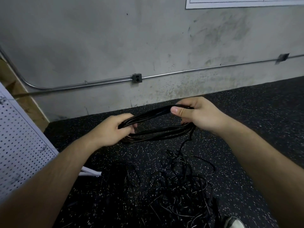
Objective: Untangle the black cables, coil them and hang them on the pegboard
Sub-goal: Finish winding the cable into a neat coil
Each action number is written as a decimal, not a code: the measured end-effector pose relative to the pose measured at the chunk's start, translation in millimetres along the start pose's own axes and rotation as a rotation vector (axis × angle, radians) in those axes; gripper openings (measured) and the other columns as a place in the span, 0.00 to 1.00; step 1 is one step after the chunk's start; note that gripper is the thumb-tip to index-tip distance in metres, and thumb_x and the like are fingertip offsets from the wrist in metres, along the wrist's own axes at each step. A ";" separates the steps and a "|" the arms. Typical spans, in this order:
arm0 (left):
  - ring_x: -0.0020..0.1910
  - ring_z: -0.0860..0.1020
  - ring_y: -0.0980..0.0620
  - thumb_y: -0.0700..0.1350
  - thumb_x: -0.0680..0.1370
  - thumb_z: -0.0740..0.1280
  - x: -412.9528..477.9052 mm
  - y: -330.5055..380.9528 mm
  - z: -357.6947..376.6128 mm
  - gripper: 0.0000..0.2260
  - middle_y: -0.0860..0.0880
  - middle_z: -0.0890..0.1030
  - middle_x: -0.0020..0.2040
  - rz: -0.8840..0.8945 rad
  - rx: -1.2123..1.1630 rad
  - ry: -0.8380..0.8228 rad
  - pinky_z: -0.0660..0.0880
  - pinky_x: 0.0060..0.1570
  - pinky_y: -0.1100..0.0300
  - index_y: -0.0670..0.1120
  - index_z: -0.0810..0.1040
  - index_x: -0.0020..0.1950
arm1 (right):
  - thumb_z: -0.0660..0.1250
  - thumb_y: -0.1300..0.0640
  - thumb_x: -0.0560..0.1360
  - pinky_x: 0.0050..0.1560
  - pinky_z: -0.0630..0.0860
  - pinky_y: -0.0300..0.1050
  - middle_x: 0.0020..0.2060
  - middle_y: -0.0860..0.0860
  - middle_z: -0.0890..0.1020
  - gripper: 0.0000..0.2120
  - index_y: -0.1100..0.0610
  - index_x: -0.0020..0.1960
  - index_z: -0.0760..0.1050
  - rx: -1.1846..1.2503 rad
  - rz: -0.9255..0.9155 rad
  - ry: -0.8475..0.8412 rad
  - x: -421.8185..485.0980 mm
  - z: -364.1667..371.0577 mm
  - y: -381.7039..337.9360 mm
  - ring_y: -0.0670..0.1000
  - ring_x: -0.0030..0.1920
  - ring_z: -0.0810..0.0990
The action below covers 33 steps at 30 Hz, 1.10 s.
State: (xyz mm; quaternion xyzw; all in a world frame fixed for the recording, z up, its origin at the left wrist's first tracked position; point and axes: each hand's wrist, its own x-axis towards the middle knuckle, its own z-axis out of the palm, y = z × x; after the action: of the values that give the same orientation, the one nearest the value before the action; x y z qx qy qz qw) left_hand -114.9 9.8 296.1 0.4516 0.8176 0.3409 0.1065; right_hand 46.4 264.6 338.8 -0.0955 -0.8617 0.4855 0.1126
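A coil of black cable [156, 130] with several loops hangs in the air between my hands, above the floor. My left hand [113, 129] grips the coil's left end, fingers curled round the strands. My right hand [195, 112] holds the right end, thumb pressed on top of the bundle. One strand drops from the coil's right side down to a tangled heap of black cables [181, 186] on the floor below. The white pegboard [18, 145] leans at the left edge of the view.
The floor [255, 112] is black rubber with white speckles. A grey concrete wall [148, 38] stands behind, with a metal conduit and an outlet box [137, 78]. A shoe tip [233, 222] shows at the bottom right. A white pegboard foot [90, 172] lies by the heap.
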 end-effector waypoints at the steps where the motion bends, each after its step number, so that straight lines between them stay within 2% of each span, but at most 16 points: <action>1: 0.44 0.82 0.61 0.32 0.79 0.65 -1.9 0.6 -4.5 0.16 0.59 0.85 0.43 -0.010 -0.025 0.015 0.74 0.45 0.66 0.54 0.81 0.48 | 0.73 0.43 0.76 0.60 0.80 0.61 0.46 0.53 0.87 0.08 0.46 0.50 0.86 0.003 -0.011 -0.006 1.4 2.9 1.8 0.58 0.51 0.85; 3: 0.44 0.82 0.59 0.33 0.79 0.66 -3.4 1.8 -10.3 0.16 0.58 0.85 0.43 -0.006 -0.038 0.038 0.76 0.46 0.65 0.56 0.81 0.48 | 0.72 0.46 0.77 0.61 0.80 0.59 0.47 0.52 0.87 0.06 0.45 0.51 0.85 0.028 -0.044 0.011 3.1 7.6 5.1 0.56 0.53 0.85; 6: 0.45 0.83 0.53 0.40 0.80 0.69 -6.5 -8.5 -6.5 0.14 0.56 0.85 0.44 0.004 0.068 0.046 0.80 0.49 0.50 0.61 0.79 0.50 | 0.69 0.50 0.80 0.57 0.76 0.44 0.45 0.39 0.86 0.05 0.46 0.54 0.84 0.009 -0.099 -0.012 4.7 15.9 5.7 0.40 0.49 0.83; 7: 0.46 0.83 0.54 0.43 0.80 0.69 -7.5 -13.8 -2.5 0.11 0.57 0.84 0.46 0.008 0.093 0.023 0.80 0.50 0.47 0.62 0.79 0.51 | 0.69 0.50 0.80 0.56 0.74 0.41 0.46 0.38 0.85 0.06 0.46 0.55 0.83 -0.017 -0.111 -0.024 5.0 17.9 5.6 0.38 0.49 0.82; 9: 0.57 0.80 0.57 0.53 0.79 0.70 -10.4 -20.0 3.1 0.08 0.60 0.81 0.55 0.001 0.165 -0.026 0.77 0.61 0.47 0.62 0.79 0.57 | 0.68 0.50 0.80 0.57 0.76 0.44 0.48 0.40 0.85 0.07 0.47 0.57 0.81 -0.081 -0.127 -0.062 7.2 23.9 3.2 0.43 0.51 0.82; 11: 0.68 0.73 0.58 0.63 0.73 0.72 -9.8 -13.3 7.4 0.20 0.62 0.76 0.64 -0.018 0.174 -0.052 0.69 0.72 0.50 0.61 0.77 0.63 | 0.69 0.52 0.80 0.56 0.79 0.48 0.46 0.44 0.85 0.05 0.49 0.55 0.81 -0.199 -0.168 -0.142 10.2 30.4 -4.0 0.47 0.48 0.82; 12: 0.68 0.74 0.59 0.63 0.72 0.74 -9.0 -3.4 10.3 0.21 0.61 0.78 0.64 -0.026 0.062 -0.077 0.68 0.73 0.52 0.59 0.78 0.62 | 0.69 0.53 0.80 0.56 0.78 0.48 0.45 0.45 0.85 0.05 0.49 0.55 0.82 -0.264 -0.190 -0.187 11.9 34.3 -8.0 0.47 0.48 0.82; 14: 0.61 0.81 0.55 0.56 0.74 0.74 -6.2 20.6 19.8 0.19 0.53 0.84 0.59 -0.043 -0.274 -0.183 0.74 0.67 0.55 0.50 0.78 0.61 | 0.70 0.55 0.80 0.56 0.77 0.44 0.45 0.44 0.84 0.06 0.49 0.56 0.82 -0.347 -0.228 -0.264 14.4 41.9 -14.4 0.45 0.49 0.82; 17: 0.45 0.85 0.49 0.52 0.76 0.68 -0.1 41.1 29.9 0.14 0.48 0.87 0.47 -0.093 -0.459 -0.242 0.79 0.52 0.56 0.44 0.77 0.55 | 0.70 0.60 0.79 0.55 0.77 0.41 0.46 0.45 0.85 0.08 0.52 0.55 0.83 -0.336 -0.274 -0.285 19.8 49.7 -14.8 0.44 0.50 0.82; 20: 0.35 0.78 0.51 0.50 0.76 0.68 1.2 36.2 23.6 0.11 0.52 0.80 0.35 -0.147 -0.554 -0.263 0.76 0.44 0.54 0.43 0.77 0.48 | 0.73 0.57 0.76 0.58 0.75 0.41 0.49 0.47 0.81 0.10 0.51 0.57 0.82 -0.282 -0.327 -0.194 22.0 52.7 -8.9 0.45 0.52 0.80; 23: 0.33 0.70 0.53 0.52 0.80 0.67 -0.2 31.7 14.8 0.14 0.51 0.72 0.34 -0.178 -0.815 -0.332 0.71 0.40 0.57 0.40 0.78 0.52 | 0.77 0.48 0.71 0.58 0.76 0.44 0.51 0.50 0.80 0.24 0.51 0.63 0.73 -0.116 -0.264 -0.096 24.5 52.9 -0.8 0.51 0.54 0.81; 25: 0.33 0.67 0.53 0.57 0.82 0.61 -1.5 33.8 11.6 0.19 0.50 0.69 0.35 -0.218 -0.964 -0.352 0.69 0.40 0.57 0.40 0.76 0.53 | 0.73 0.42 0.69 0.59 0.76 0.44 0.51 0.48 0.81 0.24 0.51 0.61 0.73 -0.029 -0.235 -0.044 26.0 49.3 3.8 0.50 0.54 0.81; 27: 0.33 0.66 0.52 0.57 0.84 0.56 -2.8 35.7 9.5 0.20 0.49 0.67 0.35 -0.219 -1.052 -0.315 0.67 0.40 0.56 0.42 0.76 0.52 | 0.69 0.43 0.74 0.54 0.77 0.39 0.47 0.43 0.82 0.16 0.52 0.56 0.76 0.047 -0.214 -0.015 25.5 45.7 6.9 0.43 0.49 0.81; 29: 0.32 0.65 0.52 0.54 0.84 0.57 -5.5 36.6 5.6 0.16 0.50 0.66 0.35 -0.154 -1.111 -0.223 0.66 0.38 0.56 0.42 0.76 0.50 | 0.63 0.44 0.81 0.45 0.74 0.32 0.39 0.41 0.82 0.13 0.53 0.54 0.77 0.111 -0.166 0.010 23.6 45.2 9.9 0.39 0.40 0.79; 31: 0.30 0.64 0.54 0.52 0.84 0.58 -8.6 38.7 -0.7 0.14 0.51 0.65 0.34 -0.096 -1.173 -0.120 0.67 0.35 0.58 0.43 0.75 0.49 | 0.58 0.41 0.83 0.50 0.76 0.35 0.40 0.46 0.85 0.18 0.53 0.54 0.78 0.144 -0.107 -0.014 21.7 48.9 19.1 0.42 0.42 0.82; 33: 0.28 0.63 0.56 0.52 0.84 0.57 -10.9 40.4 -9.7 0.14 0.52 0.64 0.34 -0.056 -1.234 -0.011 0.67 0.32 0.61 0.44 0.74 0.49 | 0.55 0.37 0.82 0.59 0.76 0.46 0.45 0.50 0.86 0.22 0.53 0.53 0.78 0.109 -0.059 -0.076 20.2 57.4 29.2 0.51 0.50 0.84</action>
State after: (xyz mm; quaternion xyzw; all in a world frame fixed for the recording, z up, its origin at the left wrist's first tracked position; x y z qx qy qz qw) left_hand -86.5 11.0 328.3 0.2867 0.4807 0.7458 0.3612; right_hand 12.3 238.2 286.9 -0.0453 -0.8400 0.5315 0.0989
